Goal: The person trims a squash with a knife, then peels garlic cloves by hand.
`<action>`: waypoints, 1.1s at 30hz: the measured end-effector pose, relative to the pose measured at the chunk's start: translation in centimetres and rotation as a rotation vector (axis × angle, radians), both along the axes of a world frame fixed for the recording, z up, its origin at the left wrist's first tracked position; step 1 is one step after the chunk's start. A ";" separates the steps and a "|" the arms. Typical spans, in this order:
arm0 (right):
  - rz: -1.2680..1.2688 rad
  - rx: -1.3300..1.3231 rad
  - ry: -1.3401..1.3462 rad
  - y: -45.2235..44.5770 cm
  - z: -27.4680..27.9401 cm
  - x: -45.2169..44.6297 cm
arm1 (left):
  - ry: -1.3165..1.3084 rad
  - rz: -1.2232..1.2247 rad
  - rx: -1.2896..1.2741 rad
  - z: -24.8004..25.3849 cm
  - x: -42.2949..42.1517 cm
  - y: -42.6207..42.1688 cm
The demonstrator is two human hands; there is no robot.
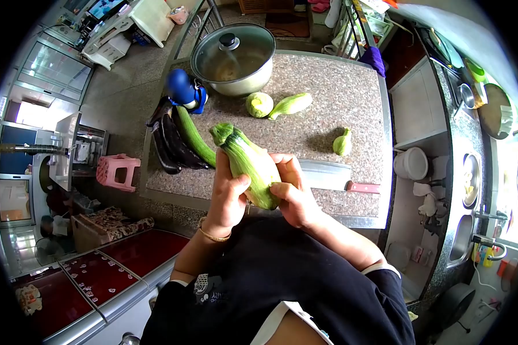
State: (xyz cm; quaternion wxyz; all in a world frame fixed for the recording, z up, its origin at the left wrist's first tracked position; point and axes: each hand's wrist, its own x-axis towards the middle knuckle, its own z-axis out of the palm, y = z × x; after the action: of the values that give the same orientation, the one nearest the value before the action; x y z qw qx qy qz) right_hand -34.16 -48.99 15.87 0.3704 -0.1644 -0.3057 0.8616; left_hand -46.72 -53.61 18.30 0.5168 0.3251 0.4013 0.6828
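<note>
A large pale green zucchini (248, 167) is held up over the near edge of the speckled countertop (322, 69). My left hand (227, 198) wraps its lower left side, thumb on the skin. On its lower right side, my right hand (292, 192) presses with the thumb. Just right of my right hand lies a cleaver (325, 174) with a red handle. Farther back are a round cut zucchini piece (259, 104) and a longer piece (292, 106), side by side. A small pale green piece (342, 142) rests at the right.
A lidded pot (233, 60) stands at the back left. Near it are a blue bottle (182, 89), dark eggplants (175, 144) and a long green vegetable (193, 137). A pink stool (117, 172) is on the floor at left; a sink (461, 238) is at right.
</note>
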 end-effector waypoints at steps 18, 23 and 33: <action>-0.332 0.016 -0.178 2.3 -7.5 -0.2 | -0.125 0.128 -0.181 -2.5 -0.7 0.4; -0.384 0.614 -0.819 5.2 -14.2 1.1 | -0.536 0.145 -0.261 -3.3 -2.1 0.7; 0.191 0.071 -0.213 1.1 -3.1 0.7 | -0.094 0.201 -0.162 -3.2 -1.3 0.8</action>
State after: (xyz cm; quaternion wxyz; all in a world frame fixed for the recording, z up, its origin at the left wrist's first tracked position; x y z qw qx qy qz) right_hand -33.44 -47.88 12.76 0.2576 -0.2120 -0.3878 0.8593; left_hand -48.00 -52.81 15.06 0.4884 0.2081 0.4608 0.7112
